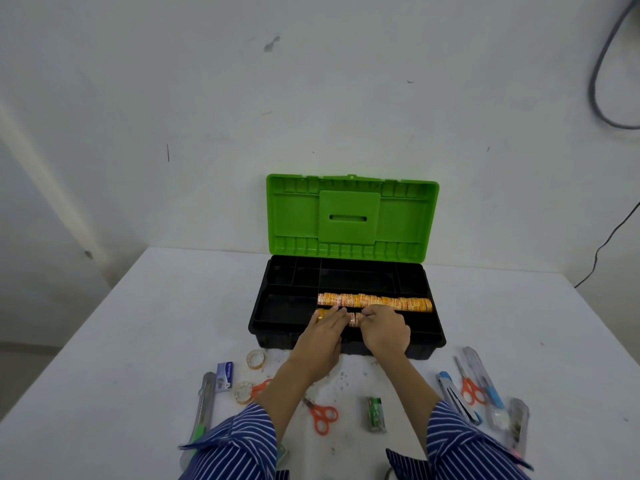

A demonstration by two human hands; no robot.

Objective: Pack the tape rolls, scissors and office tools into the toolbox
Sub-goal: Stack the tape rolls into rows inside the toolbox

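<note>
The black toolbox (277,317) stands open on the table, its green lid (351,216) upright. A row of orange tape rolls (375,302) lies in the tray's long front compartment. In front of it lies a second, shorter row of tape rolls (352,319). My left hand (323,332) holds that row's left end, fingers laid over it. My right hand (384,329) grips the right end with curled fingers. On the table lie orange scissors (322,415), two clear tape rolls (255,359), a staple box (224,375) and a green pack (375,412).
A utility knife (200,410) lies at the left. At the right lie a blue cutter (453,393), more orange scissors (469,388), a pen (488,384) and clear-packed tools (516,420). Small crumbs dot the white table. A wall rises close behind the toolbox.
</note>
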